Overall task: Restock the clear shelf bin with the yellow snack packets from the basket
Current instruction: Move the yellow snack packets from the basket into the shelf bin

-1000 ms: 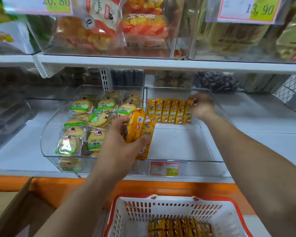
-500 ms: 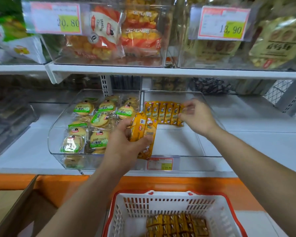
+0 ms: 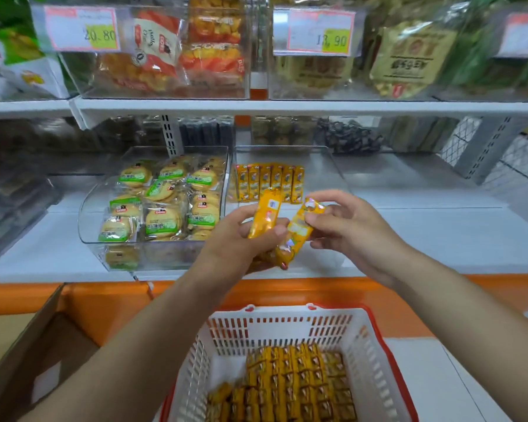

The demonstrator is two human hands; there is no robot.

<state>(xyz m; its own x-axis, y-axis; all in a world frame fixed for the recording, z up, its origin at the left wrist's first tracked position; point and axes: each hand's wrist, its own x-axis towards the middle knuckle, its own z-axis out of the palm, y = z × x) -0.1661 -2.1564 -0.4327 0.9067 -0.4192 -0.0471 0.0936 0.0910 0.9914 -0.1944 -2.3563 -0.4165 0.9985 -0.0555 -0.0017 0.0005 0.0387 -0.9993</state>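
Observation:
My left hand [image 3: 241,239] grips a small bunch of yellow snack packets [image 3: 265,214] in front of the clear shelf bin [image 3: 333,166]. My right hand [image 3: 348,226] pinches the top end of one of those packets [image 3: 302,226], which leans to the right out of the bunch. Several yellow packets [image 3: 270,182] stand in a row at the back left of the bin. Below, the white basket with a red rim [image 3: 375,360] holds many more yellow packets [image 3: 290,385].
A second clear bin [image 3: 92,214] to the left is full of green-labelled round cakes. An upper shelf [image 3: 287,106] with price tags and packed bins hangs above. A cardboard box [image 3: 28,345] sits at lower left, beside the orange counter edge [image 3: 104,296].
My right hand drew back from the row in the bin and now pinches a packet in my left hand's bunch. The left hand shifted slightly right and nearer.

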